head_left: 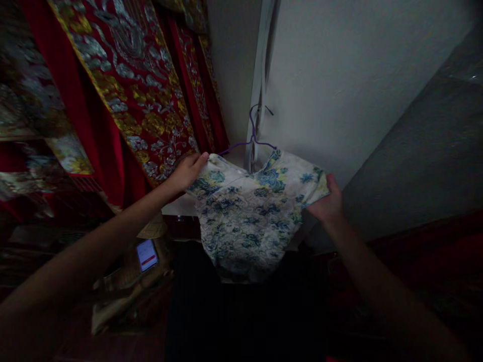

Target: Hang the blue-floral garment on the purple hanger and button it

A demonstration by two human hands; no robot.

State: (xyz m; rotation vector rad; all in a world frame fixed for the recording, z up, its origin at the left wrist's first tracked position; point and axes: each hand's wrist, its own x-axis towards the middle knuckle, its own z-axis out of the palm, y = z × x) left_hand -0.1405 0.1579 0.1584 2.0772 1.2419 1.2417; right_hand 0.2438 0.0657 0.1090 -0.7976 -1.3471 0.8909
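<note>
A white blouse (251, 216) with blue, green and yellow flowers hangs on a thin purple hanger (252, 136) in front of me. The hanger's hook sits up against a pale vertical strip on the wall. My left hand (188, 172) pinches the blouse at its left shoulder, thumb on top of the cloth. On the other side, my right hand (329, 201) grips the edge of the right sleeve, its fingers partly hidden behind the cloth. Between both hands the neckline and shoulders are spread out. The lower hem hangs above a dark area.
Red cloth (147, 90) with gold and silver embroidery hangs at the left. A lit phone (147, 255) lies on a cluttered low surface below my left arm. The pale wall (339, 75) rises at the right, with dim red cloth low down.
</note>
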